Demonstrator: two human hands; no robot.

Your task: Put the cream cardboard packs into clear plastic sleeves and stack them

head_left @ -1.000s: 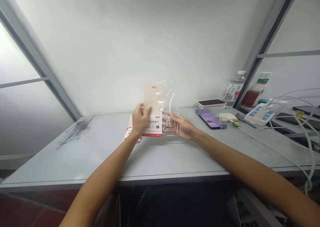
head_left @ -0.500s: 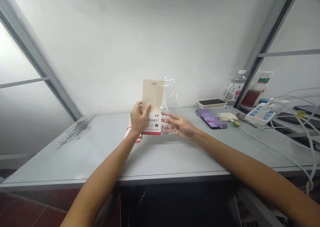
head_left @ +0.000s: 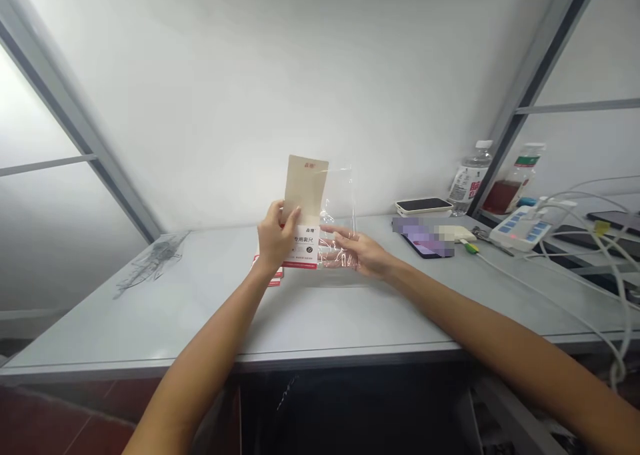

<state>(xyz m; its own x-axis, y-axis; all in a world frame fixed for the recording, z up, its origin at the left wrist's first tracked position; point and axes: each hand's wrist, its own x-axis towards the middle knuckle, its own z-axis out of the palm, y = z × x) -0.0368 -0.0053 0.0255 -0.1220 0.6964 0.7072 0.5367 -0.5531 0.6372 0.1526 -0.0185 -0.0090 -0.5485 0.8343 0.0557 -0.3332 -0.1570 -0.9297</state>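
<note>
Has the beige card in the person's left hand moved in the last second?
Yes: the beige card has risen, its top edge now higher above the pale grey table's far edge.

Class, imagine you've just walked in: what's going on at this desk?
A person's left hand grips a beige-and-white card packet, holding it up above a grey table. The right hand is at a clear plastic bag, its fingers showing through the film. More red-edged packets lie on the table behind the left hand.
</note>
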